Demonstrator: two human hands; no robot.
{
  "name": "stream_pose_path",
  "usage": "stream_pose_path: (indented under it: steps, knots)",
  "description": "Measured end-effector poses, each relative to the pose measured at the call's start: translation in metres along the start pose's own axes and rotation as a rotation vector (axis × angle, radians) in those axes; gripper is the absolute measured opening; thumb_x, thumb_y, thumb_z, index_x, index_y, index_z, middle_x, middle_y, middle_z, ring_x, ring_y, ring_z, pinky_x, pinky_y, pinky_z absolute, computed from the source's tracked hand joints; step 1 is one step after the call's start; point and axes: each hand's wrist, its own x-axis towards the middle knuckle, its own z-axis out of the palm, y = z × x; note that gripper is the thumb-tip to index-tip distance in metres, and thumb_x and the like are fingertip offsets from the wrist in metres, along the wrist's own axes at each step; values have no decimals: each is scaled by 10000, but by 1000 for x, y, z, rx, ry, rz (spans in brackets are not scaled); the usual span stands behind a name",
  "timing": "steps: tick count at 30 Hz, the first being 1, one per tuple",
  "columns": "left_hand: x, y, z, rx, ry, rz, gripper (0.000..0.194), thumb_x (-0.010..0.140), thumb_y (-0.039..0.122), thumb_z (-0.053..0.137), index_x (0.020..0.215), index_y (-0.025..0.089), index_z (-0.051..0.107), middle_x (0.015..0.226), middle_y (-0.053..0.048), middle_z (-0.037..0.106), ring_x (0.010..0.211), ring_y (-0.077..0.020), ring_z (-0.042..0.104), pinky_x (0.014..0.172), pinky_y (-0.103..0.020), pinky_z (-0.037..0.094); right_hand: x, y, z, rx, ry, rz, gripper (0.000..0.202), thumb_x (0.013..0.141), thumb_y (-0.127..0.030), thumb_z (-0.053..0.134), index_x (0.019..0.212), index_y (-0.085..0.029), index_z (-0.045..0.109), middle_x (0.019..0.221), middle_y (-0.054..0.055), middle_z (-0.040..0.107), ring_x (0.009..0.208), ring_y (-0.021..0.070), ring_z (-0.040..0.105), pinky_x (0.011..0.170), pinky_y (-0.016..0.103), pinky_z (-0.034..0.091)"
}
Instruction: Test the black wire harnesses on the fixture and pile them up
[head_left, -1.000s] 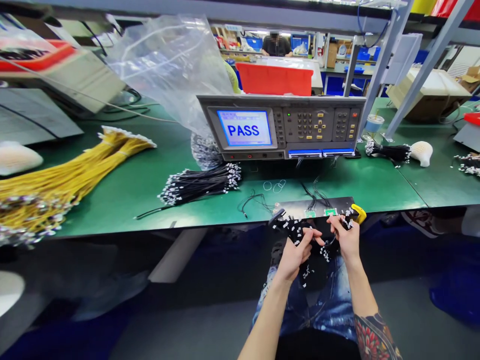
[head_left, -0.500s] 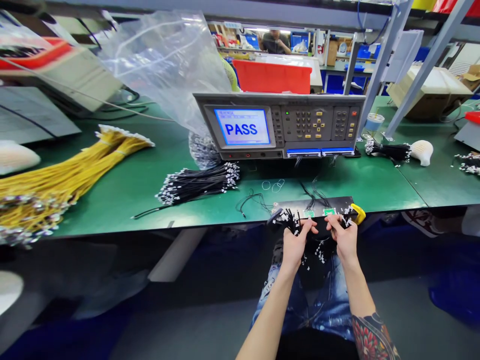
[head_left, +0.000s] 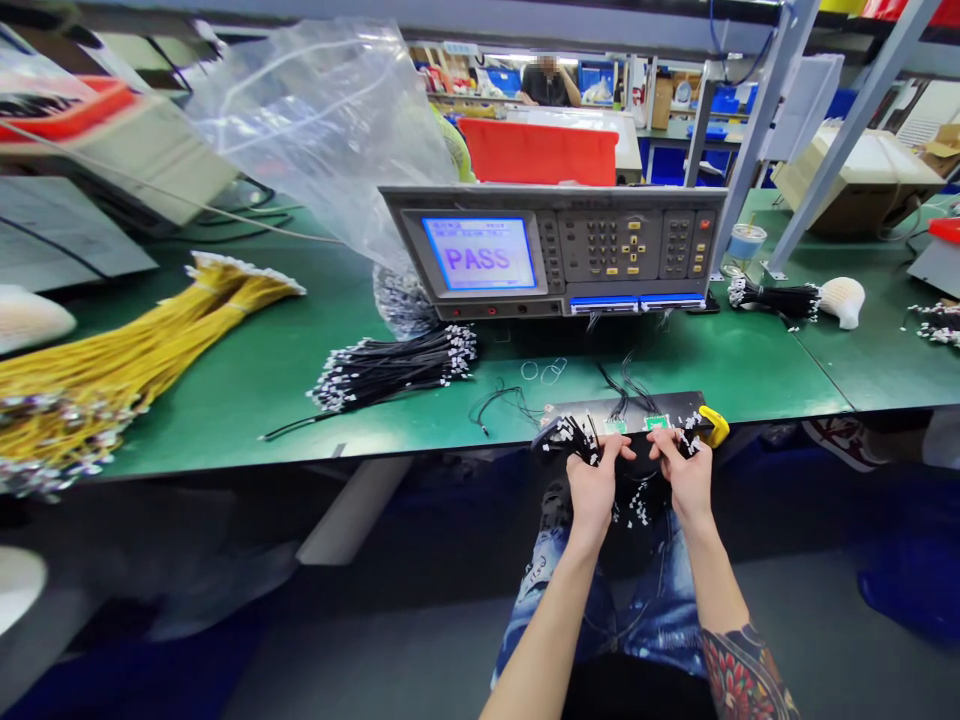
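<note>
"1 view, the head's: how is the left hand [head_left: 592, 490]?"

"Its fingers [head_left: 613, 446] clamp black cables [head_left: 576, 436] at the desk's [head_left: 420, 425] front edge."

"And the right hand [head_left: 691, 485]?"

"Just by the green board [head_left: 655, 422]; whether its fingers grip, I cannot tell."

"The instrument [head_left: 555, 250]?"

"Behind, showing PASS."

1 head-worn camera looks forward and down along the wearer's arms, the left hand [head_left: 592, 488] and right hand [head_left: 690, 480] at close range, the green worktop [head_left: 420, 422] stretching ahead and the cable tester [head_left: 553, 255] nearly face-on beyond.
</note>
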Motion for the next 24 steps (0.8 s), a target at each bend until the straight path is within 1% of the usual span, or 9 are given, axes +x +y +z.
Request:
stream_pose_path:
  steps: [3, 5, 9, 12, 15, 17, 19, 22, 24]
  knots:
    - [1, 4, -2, 2, -37, -34, 266, 748, 413, 782, 690, 156, 744, 637, -54, 723, 508, -142, 586, 496, -250, 433, -1, -3, 1, 8, -5, 34, 376, 755, -505, 824, 717, -142, 732, 555, -7, 628, 411, 57, 309, 409, 240, 186]
    - [2, 9, -4, -9, -83, -61, 301, 724, 442, 793, 696, 146, 745, 607, -34, 689, 426, -92, 468, 432, -228, 326, -1, -6, 2, 7, -24, 56, 394, 751, -524, 827, 730, -141, 738, 556, -3, 638, 401, 50, 287, 402, 240, 161]
    - [2, 21, -15, -35, -242, -122, 364, 668, 477, 804, 586, 143, 683, 466, 22, 543, 377, -38, 296, 407, -201, 156, -5, -14, -1, 15, -178, 174, 493, 773, -630, 787, 694, -151, 703, 500, -2, 610, 364, 39, 241, 389, 232, 125]
    - [-4, 30, -25, -42, -390, -222, 400, 657, 520, 815, 627, 140, 693, 523, 11, 588, 372, -16, 224, 400, -199, 111, -9, -24, -9, 51, -278, 204, 548, 745, -679, 804, 615, -177, 628, 390, -50, 463, 369, 64, 334, 397, 215, 238]
    - [-13, 32, -35, -31, -461, -286, 478, 666, 588, 823, 807, 138, 748, 708, -15, 673, 389, 2, 181, 398, -200, 98, -10, -34, -19, 127, -275, 148, 518, 775, -659, 804, 652, -204, 589, 410, -92, 367, 418, 98, 447, 452, 225, 379]
    - [-19, 32, -37, 1, -482, -280, 522, 681, 625, 817, 868, 141, 757, 741, -8, 660, 398, 0, 188, 402, -203, 107, -11, -40, -22, 149, -240, 120, 501, 812, -662, 770, 699, -213, 581, 452, -114, 318, 376, 70, 351, 402, 212, 310]
    - [-25, 31, -37, 48, -503, -240, 528, 713, 642, 797, 885, 144, 763, 721, 1, 635, 410, -17, 235, 410, -208, 143, -12, -44, -21, 77, -225, 58, 489, 804, -651, 782, 721, -205, 601, 493, -113, 333, 373, 45, 254, 374, 207, 220]
    - [-31, 32, -32, 137, -554, -138, 494, 759, 639, 772, 819, 149, 762, 664, -11, 630, 480, -79, 402, 462, -224, 287, -18, -47, -10, -124, -251, -63, 416, 749, -565, 859, 766, -186, 688, 526, -87, 413, 426, 58, 306, 401, 219, 274]
    - [-33, 33, -29, 183, -588, -75, 504, 764, 653, 767, 706, 154, 728, 635, -31, 639, 575, -134, 517, 552, -250, 391, -24, -47, -3, -204, -273, -76, 360, 752, -515, 865, 804, -183, 734, 517, -73, 461, 436, 81, 372, 417, 234, 338]
